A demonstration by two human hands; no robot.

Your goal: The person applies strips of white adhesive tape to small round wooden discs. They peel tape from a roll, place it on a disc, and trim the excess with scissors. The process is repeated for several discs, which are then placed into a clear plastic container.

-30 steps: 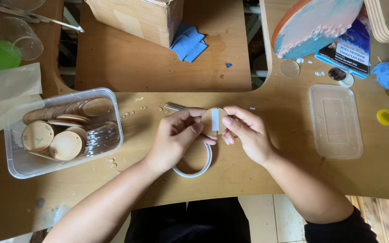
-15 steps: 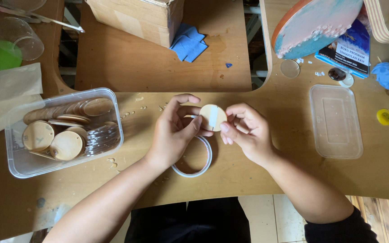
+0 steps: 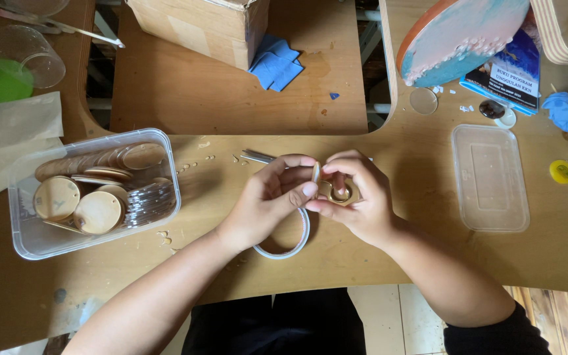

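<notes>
Two hands work a thin wooden disc over the counter [image 3: 376, 263].
The left hand [image 3: 267, 197] pinches the wooden disc [image 3: 315, 173] edge-on; the right hand [image 3: 356, 197] is clamped on a small brass-coloured ring piece [image 3: 340, 193]. A white tape ring [image 3: 284, 240] lies beneath; a clear tub of discs [image 3: 93, 194] sits left.

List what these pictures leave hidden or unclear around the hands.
Head view only:
- Small disc: edge-on between both hands, its faces unseen.
- Metal piece: mostly covered by right hand fingers.
- Tape ring: top hidden under left hand.
- Tub discs: lower ones buried in the stack.
</notes>
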